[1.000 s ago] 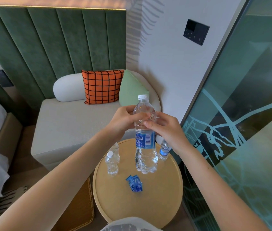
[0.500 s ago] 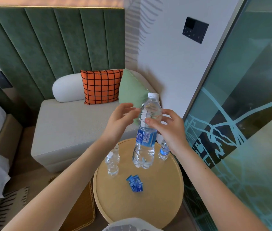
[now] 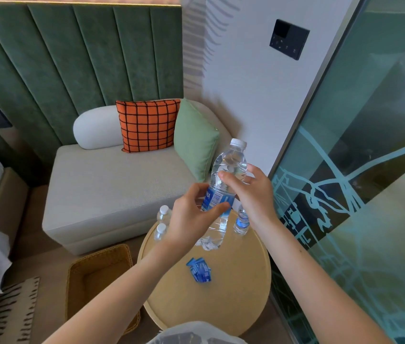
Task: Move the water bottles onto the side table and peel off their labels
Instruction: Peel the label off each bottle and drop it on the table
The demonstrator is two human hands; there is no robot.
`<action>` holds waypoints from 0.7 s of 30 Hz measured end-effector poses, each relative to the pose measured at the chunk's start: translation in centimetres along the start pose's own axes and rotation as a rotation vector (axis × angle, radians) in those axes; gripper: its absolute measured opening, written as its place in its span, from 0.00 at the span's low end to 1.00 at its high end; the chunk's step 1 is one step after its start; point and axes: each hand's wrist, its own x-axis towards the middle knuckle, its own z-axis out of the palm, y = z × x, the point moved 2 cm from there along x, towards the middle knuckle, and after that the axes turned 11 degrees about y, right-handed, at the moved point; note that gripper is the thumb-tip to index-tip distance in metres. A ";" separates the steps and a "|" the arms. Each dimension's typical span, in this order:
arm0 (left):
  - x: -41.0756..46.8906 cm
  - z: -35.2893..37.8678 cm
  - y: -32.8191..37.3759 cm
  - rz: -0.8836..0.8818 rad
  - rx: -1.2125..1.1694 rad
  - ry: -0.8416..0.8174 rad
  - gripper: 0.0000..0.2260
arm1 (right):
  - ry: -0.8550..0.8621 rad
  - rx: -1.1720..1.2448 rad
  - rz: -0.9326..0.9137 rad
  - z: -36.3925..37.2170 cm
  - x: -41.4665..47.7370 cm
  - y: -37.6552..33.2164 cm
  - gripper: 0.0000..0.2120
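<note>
Between the fingers: clear plastic water bottle (image 3: 231, 165) now tilted; R hand (image 3: 251, 194) clamps it, L hand (image 3: 191, 214) dropped, pinching blue label (image 3: 215, 197); peel next.

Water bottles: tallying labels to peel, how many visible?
4. Large bottle held by left hand and right hand; labelled small bottle to its right; two capped bottles left. Others may be hidden.

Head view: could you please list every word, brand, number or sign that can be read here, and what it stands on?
"NA": white letters on the blue label of the large clear plastic water bottle; the rest of the word is out of sight.
Blue label of the small clear bottle: too small to read.
Crumpled blue peeled labels on the round wooden side table: blurred.
Black wall panel: white symbols too small to read.
</note>
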 end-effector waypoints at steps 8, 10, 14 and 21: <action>-0.7 -0.3 0.4 0.063 0.049 -0.057 0.21 | 0.030 0.005 -0.059 -0.2 -0.4 0.1 0.16; -0.8 -0.2 0.5 0.091 0.075 -0.063 0.20 | 0.045 0.024 -0.054 -0.1 -0.4 0.2 0.15; -0.7 -0.2 0.5 0.046 0.082 -0.097 0.23 | 0.049 0.041 -0.042 0.0 -0.5 0.3 0.11; -0.6 -0.1 0.4 0.027 0.040 -0.075 0.20 | 0.035 0.061 -0.037 0.0 -0.7 0.3 0.09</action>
